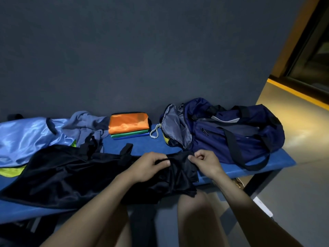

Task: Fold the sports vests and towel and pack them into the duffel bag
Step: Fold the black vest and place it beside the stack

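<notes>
Blue bench point(142, 148): black vest point(71, 173) lies lengthwise, hands pinching.

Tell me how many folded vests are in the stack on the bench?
3: orange vest on top, green vest under it, blue vest at the bottom, beside the duffel bag. More may be hidden.

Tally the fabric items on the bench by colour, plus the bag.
Black vest, held by left hand and right hand: 1
Light blue vest: 1
Yellow-green vest, mostly covered: 1
Grey-blue towel: 1
Folded stack, orange, green, blue: 3
Navy duffel bag: 1
Total: 8
</notes>
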Motion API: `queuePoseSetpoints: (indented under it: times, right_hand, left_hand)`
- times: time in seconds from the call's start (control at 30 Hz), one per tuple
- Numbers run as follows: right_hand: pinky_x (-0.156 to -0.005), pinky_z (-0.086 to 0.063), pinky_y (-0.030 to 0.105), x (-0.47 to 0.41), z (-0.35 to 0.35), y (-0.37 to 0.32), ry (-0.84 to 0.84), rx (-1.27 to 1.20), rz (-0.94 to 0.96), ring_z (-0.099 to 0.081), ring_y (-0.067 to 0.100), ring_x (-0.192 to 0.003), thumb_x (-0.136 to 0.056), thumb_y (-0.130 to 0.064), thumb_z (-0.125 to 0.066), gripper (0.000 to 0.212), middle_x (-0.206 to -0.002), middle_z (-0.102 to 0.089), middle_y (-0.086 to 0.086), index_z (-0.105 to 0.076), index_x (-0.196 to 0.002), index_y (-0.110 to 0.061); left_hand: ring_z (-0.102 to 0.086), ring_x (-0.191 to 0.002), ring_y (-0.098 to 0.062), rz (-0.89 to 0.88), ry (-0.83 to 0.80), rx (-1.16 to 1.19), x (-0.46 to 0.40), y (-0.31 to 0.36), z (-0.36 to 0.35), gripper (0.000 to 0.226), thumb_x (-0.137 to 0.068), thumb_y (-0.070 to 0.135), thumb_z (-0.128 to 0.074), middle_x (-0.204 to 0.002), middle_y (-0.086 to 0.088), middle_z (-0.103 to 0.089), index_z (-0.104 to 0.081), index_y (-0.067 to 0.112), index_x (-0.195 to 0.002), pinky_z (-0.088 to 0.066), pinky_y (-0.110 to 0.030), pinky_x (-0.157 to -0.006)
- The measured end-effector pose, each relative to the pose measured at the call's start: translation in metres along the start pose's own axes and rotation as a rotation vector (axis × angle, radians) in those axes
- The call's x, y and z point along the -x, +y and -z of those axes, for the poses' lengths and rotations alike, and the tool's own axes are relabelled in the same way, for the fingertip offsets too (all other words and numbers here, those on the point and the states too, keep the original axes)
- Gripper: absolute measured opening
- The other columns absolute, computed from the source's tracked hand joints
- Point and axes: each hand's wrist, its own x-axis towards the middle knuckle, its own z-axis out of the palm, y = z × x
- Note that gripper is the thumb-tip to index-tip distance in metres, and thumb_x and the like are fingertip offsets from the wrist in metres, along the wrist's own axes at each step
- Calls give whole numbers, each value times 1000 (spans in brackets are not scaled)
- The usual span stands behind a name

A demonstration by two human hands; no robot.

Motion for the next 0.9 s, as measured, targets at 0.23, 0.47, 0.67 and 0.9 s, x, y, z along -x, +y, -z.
queuePoseSetpoints:
  times: [0.23,0.47,0.67,0.9]
  right_hand:
    - [-66,-44,14,24,6,-13,133,-46,308,-57,3,-70,-88,-34,-76,16,-84,-63,-4,-67,-85,-22]
    - [-93,-43,13,30,7,3,-275,265,510,-53,-4,-112,-70,-49,-85,73,-124,-54,-15,-55,-134,-29]
    - [-91,-39,4,28,9,16,-207,264,560,-56,-8,-108,-79,-22,-85,57,-118,-64,-9,-62,-130,-21]
    - [-64,-43,17,30,-2,7,-109,46,441,-52,1,-65,-87,-10,-76,7,-72,-63,-9,-71,-88,-15]
  left_hand:
    - [-49,-60,-5,101,40,81,-34,2,4,42,-102,38,-59,-63,7,-51,-55,8,-74,-38,-23,-63]
    - [-60,-76,-11,178,70,42,-52,-10,-11,32,-100,37,-64,-82,0,-66,-67,7,-88,-46,-33,-75]
    - [-50,-97,-6,-164,205,-244,-18,-7,-2,18,-94,41,-69,-103,12,-56,-60,30,-104,-44,-26,-83]
    - [-53,-106,-13,-89,68,-415,-3,-24,-18,22,-96,45,-63,-110,11,-55,-58,30,-111,-47,-38,-92]
